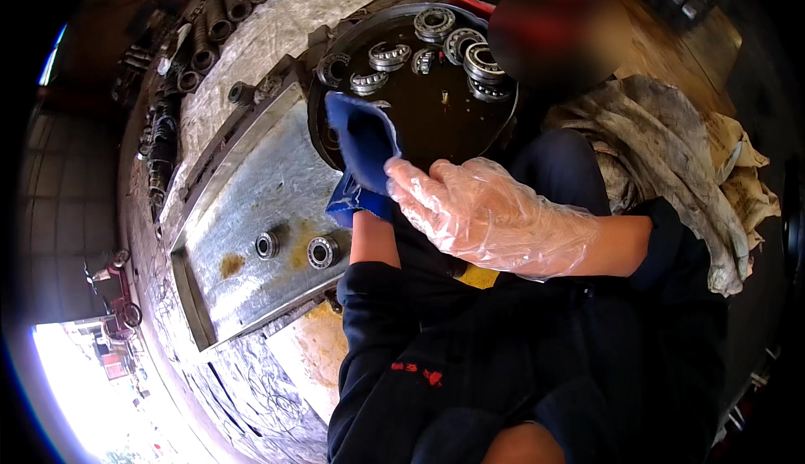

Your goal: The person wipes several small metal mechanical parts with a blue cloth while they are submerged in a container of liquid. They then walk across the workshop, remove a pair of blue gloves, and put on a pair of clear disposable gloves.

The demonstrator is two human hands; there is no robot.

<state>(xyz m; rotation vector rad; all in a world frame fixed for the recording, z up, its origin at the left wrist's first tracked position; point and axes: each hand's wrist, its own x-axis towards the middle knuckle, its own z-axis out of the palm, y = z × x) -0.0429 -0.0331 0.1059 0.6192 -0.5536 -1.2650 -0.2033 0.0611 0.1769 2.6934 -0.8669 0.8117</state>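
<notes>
And here's the right hand, in clear plastic, pinching the rim of a blue glove with its fingertips! The glove gapes open just in front of the person, beside the pan. Left hand: wrapped in blue to the wrist, its grip hidden, so I can't tell. The score, as I judge it: left side covered, right not yet in blue. Two bearings sit on the tray, untouched; several bearing parts remain in the pan.
</notes>
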